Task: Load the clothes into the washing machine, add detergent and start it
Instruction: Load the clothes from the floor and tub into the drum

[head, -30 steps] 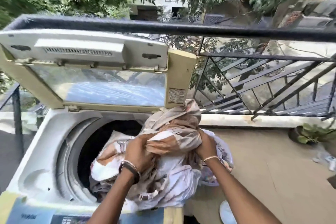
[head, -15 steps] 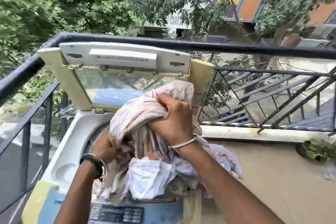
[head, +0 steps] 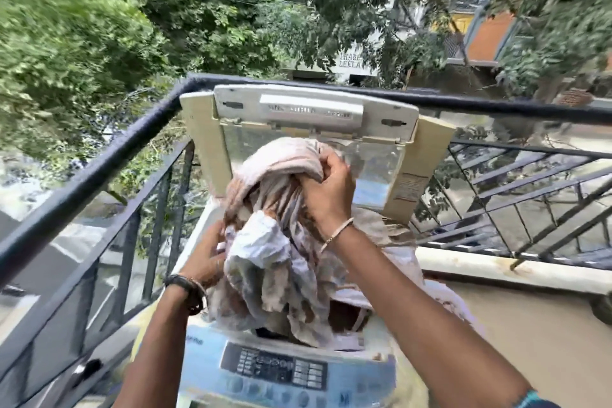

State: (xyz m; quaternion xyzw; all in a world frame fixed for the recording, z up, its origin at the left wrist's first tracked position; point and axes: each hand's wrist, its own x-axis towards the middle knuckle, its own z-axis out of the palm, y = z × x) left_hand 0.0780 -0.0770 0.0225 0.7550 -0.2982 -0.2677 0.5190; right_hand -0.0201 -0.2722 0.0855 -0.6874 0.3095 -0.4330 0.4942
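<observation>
A top-loading washing machine (head: 205, 225) stands in the balcony corner with its lid (head: 314, 116) raised. A bundle of white and brown patterned cloth (head: 275, 252) hangs over the drum opening and hides it. My right hand (head: 326, 190) grips the top of the bundle, lifted in front of the lid. Lower down, my left hand (head: 207, 258) holds the left side of the cloth. More of the cloth trails over the machine's right edge. The control panel (head: 278, 371) with its buttons faces me at the front.
A dark metal railing (head: 99, 166) runs close along the left and behind the machine, with trees and a street below. A tan balcony floor (head: 530, 334) lies to the right, bounded by a low ledge (head: 496, 272).
My right hand has lifted the bundle higher, up in front of the lid. The left hand has shifted up its left side. The view has tilted and pulled back, showing the control panel.
</observation>
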